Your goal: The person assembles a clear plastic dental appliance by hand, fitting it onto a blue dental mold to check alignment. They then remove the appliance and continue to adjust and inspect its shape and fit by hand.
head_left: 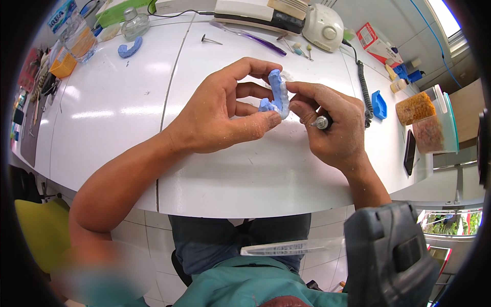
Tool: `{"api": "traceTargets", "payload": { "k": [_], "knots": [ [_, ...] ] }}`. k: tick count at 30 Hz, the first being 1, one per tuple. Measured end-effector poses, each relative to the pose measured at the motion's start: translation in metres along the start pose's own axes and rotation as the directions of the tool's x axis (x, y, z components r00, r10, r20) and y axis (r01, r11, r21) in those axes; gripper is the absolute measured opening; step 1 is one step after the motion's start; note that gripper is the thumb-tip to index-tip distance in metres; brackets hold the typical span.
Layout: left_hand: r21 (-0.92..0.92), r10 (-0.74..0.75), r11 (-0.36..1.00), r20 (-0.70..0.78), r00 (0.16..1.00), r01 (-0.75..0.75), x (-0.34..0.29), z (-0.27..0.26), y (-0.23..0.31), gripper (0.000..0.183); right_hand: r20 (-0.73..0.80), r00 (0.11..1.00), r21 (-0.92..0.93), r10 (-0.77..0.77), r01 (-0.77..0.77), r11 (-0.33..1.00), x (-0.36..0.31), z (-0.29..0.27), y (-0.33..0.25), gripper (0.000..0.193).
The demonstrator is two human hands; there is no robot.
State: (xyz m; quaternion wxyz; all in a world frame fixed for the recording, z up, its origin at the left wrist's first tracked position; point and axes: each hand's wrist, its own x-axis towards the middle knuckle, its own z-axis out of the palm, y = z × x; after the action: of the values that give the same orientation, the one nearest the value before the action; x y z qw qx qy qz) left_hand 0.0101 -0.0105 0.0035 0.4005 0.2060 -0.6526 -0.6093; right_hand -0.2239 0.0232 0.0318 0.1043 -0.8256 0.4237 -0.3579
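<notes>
My left hand [217, 115] holds a blue dental model [274, 82] between thumb and fingers above the white table. A clear moulded tray [284, 97] lies along the right side of the model. My right hand [337, 123] is closed around a rotary handpiece [322, 123], whose metal tip points toward the model. At the same time the right thumb and index finger come up to the tray's edge; whether they pinch it is hard to see. White dust coats the fingers of both hands. Most of the handpiece is hidden inside the right hand.
A coiled black cord [364, 87] runs from a white control unit [323, 28] down behind my right hand. A purple toothbrush [255, 38] and several small burs lie at the back. Another blue model [130, 47] sits far left. Food tubs [434, 128] and a phone [409, 152] are at right.
</notes>
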Motion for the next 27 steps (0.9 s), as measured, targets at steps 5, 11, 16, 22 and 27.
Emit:
{"api": "traceTargets", "payload": {
  "k": [5,11,16,22,27],
  "knots": [
    [-0.012,-0.018,1.000,0.007,1.000,0.018,-0.0007,-0.0010,0.0023,0.072,0.021,0.999,0.005,0.026,-0.026,1.000,0.0004,-0.0009,-0.0032,0.026],
    [-0.015,-0.020,1.000,0.008,1.000,0.020,-0.0005,-0.0002,0.0019,0.072,0.020,1.000,0.006,0.010,-0.010,1.000,0.0000,-0.0009,-0.0019,0.028],
    [-0.014,-0.012,1.000,0.009,1.000,0.012,-0.0004,-0.0007,0.0005,0.072,0.028,1.000,-0.001,0.004,-0.004,1.000,-0.0003,-0.0013,-0.0012,0.029],
    [-0.001,-0.022,1.000,0.013,1.000,0.022,-0.0009,-0.0011,0.0011,0.073,0.031,1.000,-0.003,0.001,-0.001,1.000,-0.0006,-0.0013,-0.0006,0.030],
    [0.010,0.006,1.000,0.028,1.000,-0.006,0.0002,-0.0013,-0.0008,0.077,0.023,1.000,-0.011,-0.013,0.013,1.000,-0.0006,-0.0017,0.0002,0.028]
  ]
}}
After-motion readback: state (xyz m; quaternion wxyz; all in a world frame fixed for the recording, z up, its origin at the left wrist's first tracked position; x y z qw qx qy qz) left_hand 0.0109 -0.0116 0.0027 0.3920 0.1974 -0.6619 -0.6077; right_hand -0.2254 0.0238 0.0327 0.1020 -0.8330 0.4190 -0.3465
